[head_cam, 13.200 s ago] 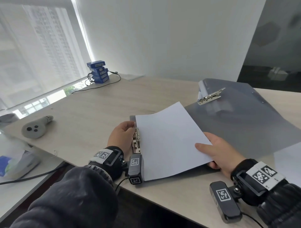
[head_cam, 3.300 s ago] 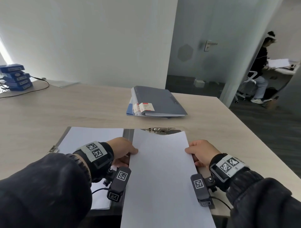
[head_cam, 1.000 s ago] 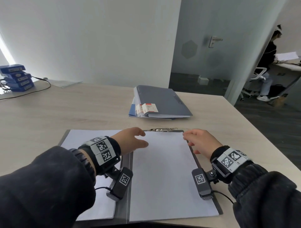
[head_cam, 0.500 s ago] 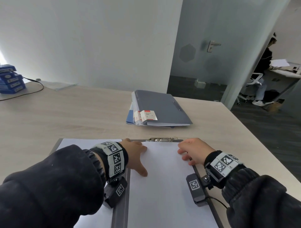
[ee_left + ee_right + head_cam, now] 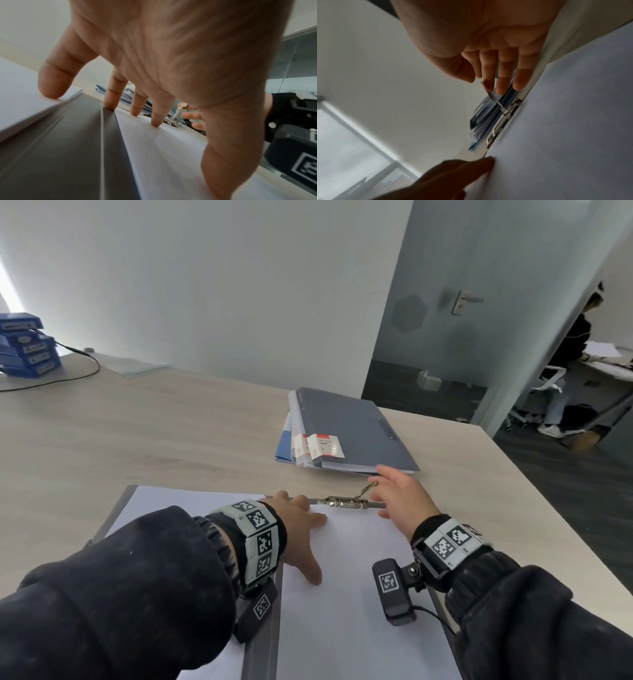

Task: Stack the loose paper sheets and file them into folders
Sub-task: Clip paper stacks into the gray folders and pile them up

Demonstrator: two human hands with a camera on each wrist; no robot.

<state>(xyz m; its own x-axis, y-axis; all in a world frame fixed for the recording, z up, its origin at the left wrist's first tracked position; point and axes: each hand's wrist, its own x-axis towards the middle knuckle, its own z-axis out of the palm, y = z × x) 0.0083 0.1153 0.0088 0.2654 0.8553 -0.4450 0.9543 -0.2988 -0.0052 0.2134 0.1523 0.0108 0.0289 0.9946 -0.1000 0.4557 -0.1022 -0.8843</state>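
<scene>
White paper sheet [image 5: 346, 594] lies flat on the right half of an open grey folder [image 5: 262, 642], its top edge at the metal clip [image 5: 342, 502] fixed along the folder's far edge. On the folder's left half lies a second stack of white sheets [image 5: 164, 508]. The left hand [image 5: 298, 529] rests spread on the sheet, fingers straight, with fingertips [image 5: 156, 121] pressing the paper near its top edge and the thumb extended toward the person. The right hand [image 5: 400, 498] reaches over the clip's right end; its thumb and forefinger pinch the raised clip lever [image 5: 494, 100], the other fingers extended. Beyond the clip, a pile of closed grey and blue folders [image 5: 346, 429] with red-and-white labels lies on the light wood desk [image 5: 137, 433]. At the desk's far left corner stand stacked blue boxes [image 5: 24, 344] with a black cable beside them.
</scene>
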